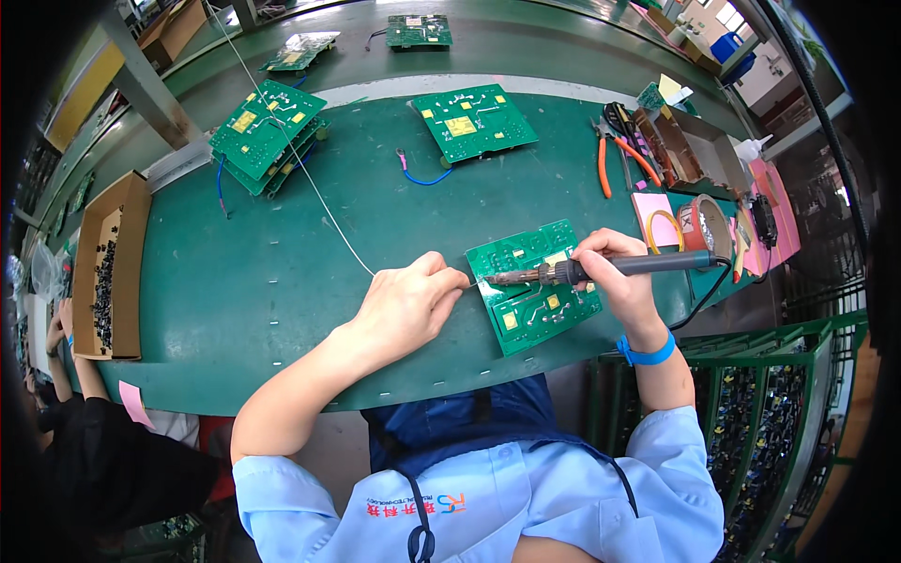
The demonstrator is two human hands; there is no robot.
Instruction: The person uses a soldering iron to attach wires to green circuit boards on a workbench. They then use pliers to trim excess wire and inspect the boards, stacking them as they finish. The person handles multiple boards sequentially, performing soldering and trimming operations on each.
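Observation:
In front of me a green circuit board (526, 328) lies on the green mat, its soldered side up. My right hand (615, 267) is closed round a soldering iron (648, 264), whose tip reaches the board's left edge. A blue band circles that wrist. My left hand (413, 302) pinches a thin solder wire (324, 202) close to the iron's tip. From there the wire runs up and away to the far left. Whether the tip touches a joint is too small to tell.
Circuit boards lie farther off: one (474, 122) ahead, a stack (267, 131) at left. A cardboard box (113, 267) of small black parts stands left, near a co-worker's hand (61, 324). At right are orange-handled pliers (603, 164), a tape roll (702, 225) and the iron's cord (704, 302).

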